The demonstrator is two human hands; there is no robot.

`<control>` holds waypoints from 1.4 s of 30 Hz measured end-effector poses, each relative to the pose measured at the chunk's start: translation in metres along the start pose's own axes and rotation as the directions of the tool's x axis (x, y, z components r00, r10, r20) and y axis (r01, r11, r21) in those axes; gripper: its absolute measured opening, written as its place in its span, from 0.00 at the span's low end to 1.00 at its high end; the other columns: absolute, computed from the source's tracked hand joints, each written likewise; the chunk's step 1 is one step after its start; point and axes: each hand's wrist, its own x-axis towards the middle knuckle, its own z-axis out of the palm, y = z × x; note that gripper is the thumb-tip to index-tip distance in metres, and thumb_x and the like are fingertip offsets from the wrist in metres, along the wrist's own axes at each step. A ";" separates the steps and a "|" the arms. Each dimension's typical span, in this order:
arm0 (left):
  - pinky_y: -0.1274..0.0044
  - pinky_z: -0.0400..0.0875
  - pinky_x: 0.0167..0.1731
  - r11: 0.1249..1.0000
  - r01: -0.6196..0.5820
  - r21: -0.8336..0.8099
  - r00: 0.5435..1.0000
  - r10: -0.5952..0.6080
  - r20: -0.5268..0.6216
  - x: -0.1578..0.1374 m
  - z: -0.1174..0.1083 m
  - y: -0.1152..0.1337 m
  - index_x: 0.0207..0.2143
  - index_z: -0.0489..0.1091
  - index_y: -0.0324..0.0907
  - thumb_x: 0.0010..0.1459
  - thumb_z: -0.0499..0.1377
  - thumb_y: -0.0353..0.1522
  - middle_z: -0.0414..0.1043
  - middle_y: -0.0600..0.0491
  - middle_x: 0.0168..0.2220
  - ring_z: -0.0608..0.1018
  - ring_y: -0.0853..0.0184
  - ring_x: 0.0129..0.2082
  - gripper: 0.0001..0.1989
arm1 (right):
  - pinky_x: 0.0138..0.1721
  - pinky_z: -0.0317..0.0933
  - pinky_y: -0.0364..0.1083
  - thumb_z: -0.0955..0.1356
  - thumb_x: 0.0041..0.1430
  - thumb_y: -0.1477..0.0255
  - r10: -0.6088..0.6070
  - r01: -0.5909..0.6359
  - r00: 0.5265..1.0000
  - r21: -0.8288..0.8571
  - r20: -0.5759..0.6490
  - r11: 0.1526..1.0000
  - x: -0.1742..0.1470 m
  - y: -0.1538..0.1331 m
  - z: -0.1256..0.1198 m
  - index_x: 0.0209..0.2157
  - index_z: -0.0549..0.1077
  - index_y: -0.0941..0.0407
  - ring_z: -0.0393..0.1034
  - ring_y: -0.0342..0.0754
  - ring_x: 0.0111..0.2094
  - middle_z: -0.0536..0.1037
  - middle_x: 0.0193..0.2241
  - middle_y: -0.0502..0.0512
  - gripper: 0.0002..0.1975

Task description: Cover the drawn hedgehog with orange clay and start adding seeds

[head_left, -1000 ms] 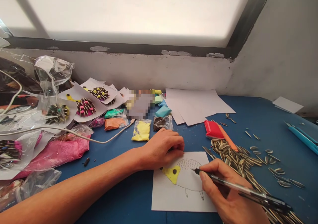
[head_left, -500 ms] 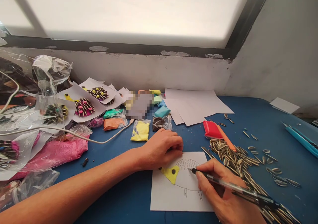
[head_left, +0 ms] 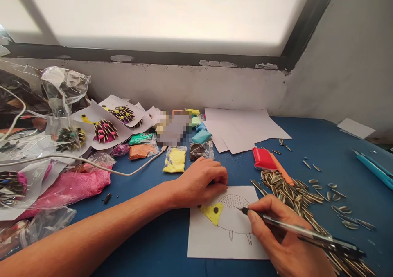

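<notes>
In the head view a white sheet of paper [head_left: 225, 246] lies on the blue table, bearing a line drawing of a hedgehog [head_left: 235, 215]. Its yellow clay face [head_left: 212, 214] has a dark eye spot, and rows of short pen marks fill the upper body. My right hand [head_left: 276, 232] grips a black clear-barrelled pen [head_left: 294, 228], its tip on or just above the drawing's middle. Loosely curled, my left hand [head_left: 204, 183] rests over the sheet's upper left edge, with nothing visible in its fingers.
Sunflower seeds [head_left: 294, 195] lie heaped at the right, beside red [head_left: 264, 159] and orange clay packs [head_left: 281, 170]. Bagged clay [head_left: 175, 160], a white cable [head_left: 123, 172] and finished seed hedgehogs [head_left: 106, 130] occupy the left. Blank paper sheets [head_left: 245, 127] lie behind.
The pen tip has moved slightly right across the drawn body, and more short marks show there. My left hand stays in place; the whole view has shifted a little.
</notes>
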 end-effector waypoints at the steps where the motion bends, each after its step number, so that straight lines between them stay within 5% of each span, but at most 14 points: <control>1: 0.74 0.57 0.38 1.000 0.001 -0.001 1.000 -0.001 0.001 0.000 0.000 0.000 0.29 0.68 0.40 0.61 0.60 0.28 0.70 0.57 0.30 0.69 0.70 0.33 0.06 | 0.20 0.57 0.41 0.65 0.60 0.62 0.004 -0.004 1.000 -0.005 -0.009 1.000 0.000 -0.001 0.000 0.26 0.72 0.50 0.64 0.43 0.19 0.71 0.18 0.44 0.11; 42: 0.73 0.58 0.39 0.999 0.007 0.034 1.000 -0.008 0.022 0.000 -0.002 0.003 0.30 0.67 0.40 0.62 0.58 0.28 0.71 0.57 0.31 0.70 0.70 0.33 0.06 | 0.20 0.58 0.42 0.65 0.59 0.62 -0.007 0.006 1.000 -0.048 -0.023 0.999 0.001 0.000 -0.004 0.25 0.71 0.49 0.64 0.43 0.19 0.72 0.17 0.45 0.11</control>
